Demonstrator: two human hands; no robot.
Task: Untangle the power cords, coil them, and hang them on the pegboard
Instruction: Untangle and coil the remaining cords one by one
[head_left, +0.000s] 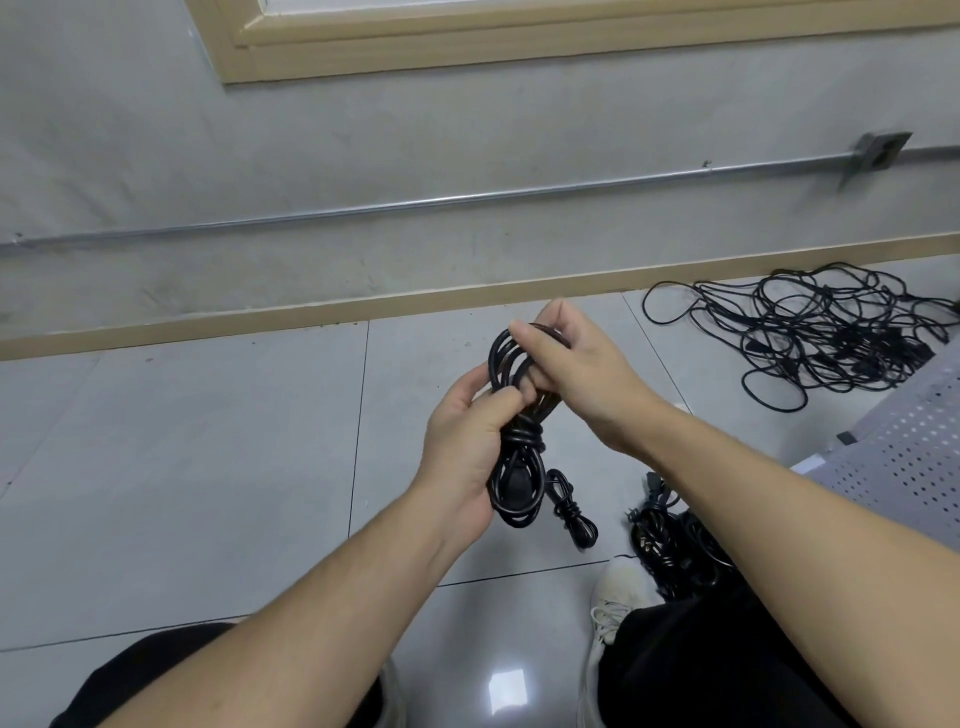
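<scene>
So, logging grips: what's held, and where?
A coiled black cord: left hand grips its wrapped middle, right hand its top loops.

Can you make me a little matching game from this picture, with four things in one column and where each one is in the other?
Things:
1. coiled cord
2. tangled cords
3. metal pipe
4. white shoe

Places:
A. runs along the grey wall
B. lies loose on the floor at far right, near the baseboard
C. held up between the left hand and the right hand
D. on the floor tile beside a dark heap of cords, low in the view

Pairs: 1-C, 2-B, 3-A, 4-D
</scene>
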